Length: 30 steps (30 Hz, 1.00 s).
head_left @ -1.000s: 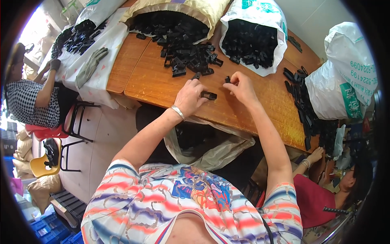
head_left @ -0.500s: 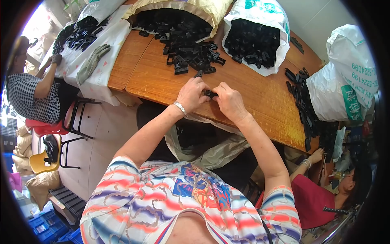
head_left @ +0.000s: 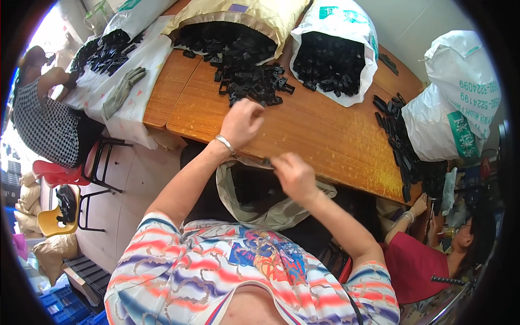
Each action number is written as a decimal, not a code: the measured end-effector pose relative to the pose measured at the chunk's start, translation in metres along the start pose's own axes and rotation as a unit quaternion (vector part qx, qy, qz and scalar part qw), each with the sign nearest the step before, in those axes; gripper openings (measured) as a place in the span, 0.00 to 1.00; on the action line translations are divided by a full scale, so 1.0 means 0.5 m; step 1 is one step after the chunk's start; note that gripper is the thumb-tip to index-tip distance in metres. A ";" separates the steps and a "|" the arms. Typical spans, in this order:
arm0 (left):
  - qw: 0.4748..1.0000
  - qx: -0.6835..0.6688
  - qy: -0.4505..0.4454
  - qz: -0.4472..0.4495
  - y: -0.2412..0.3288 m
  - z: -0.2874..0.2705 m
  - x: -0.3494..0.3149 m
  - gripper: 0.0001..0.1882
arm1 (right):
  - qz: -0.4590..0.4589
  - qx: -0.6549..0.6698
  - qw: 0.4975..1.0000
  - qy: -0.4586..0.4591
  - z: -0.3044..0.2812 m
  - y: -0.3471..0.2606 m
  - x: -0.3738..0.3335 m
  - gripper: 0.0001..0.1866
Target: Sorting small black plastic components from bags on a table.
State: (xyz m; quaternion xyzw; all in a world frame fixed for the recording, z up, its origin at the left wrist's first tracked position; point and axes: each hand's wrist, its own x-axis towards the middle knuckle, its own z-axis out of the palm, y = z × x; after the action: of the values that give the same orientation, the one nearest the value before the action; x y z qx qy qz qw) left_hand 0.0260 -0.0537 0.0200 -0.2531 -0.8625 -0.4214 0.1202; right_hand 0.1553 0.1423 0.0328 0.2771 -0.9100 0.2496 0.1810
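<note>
My left hand (head_left: 242, 122) is over the table at the near edge of a loose pile of black plastic parts (head_left: 250, 82). Its fingers are curled, and whatever may be in them is hidden. My right hand (head_left: 296, 174) is closer to me, at the table's front edge, pinching a small dark part (head_left: 266, 162) by its fingertips. Below that hand, at my lap, hangs an open beige bag (head_left: 228, 195) with a dark inside; what lies in it is hard to make out.
The pile spills from a tan sack (head_left: 281, 21). Beside it, a white sack (head_left: 371, 54) gapes, full of black parts. Longer black pieces (head_left: 398, 146) lie at the right, by another white sack (head_left: 460, 97). One person (head_left: 46, 114) sits left, another (head_left: 420, 265) right. A grey glove (head_left: 120, 95) lies left.
My hands have come apart from working together on a black part. The left has shifted slightly left, beside the pile; the right has come down toward the bag with a small dark part.
</note>
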 end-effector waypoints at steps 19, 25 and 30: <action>0.998 0.031 0.026 0.045 0.023 0.076 0.033 0.07 | 0.197 -0.197 0.960 -0.040 0.001 0.383 0.288 0.12; 0.995 0.006 -0.055 0.085 0.052 0.067 0.005 0.09 | 0.263 -0.007 0.964 -0.039 -0.010 0.354 0.255 0.15; 0.998 -0.002 -0.010 0.055 0.047 0.059 -0.008 0.15 | 0.299 0.302 0.905 0.026 -0.031 0.241 0.130 0.13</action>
State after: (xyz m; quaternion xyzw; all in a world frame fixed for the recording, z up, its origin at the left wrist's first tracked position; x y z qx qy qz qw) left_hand 0.0421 -0.0194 0.0158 -0.3048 -0.8477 -0.4131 0.1338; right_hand 0.0359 0.2110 0.0332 0.0270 -0.8265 0.5616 0.0290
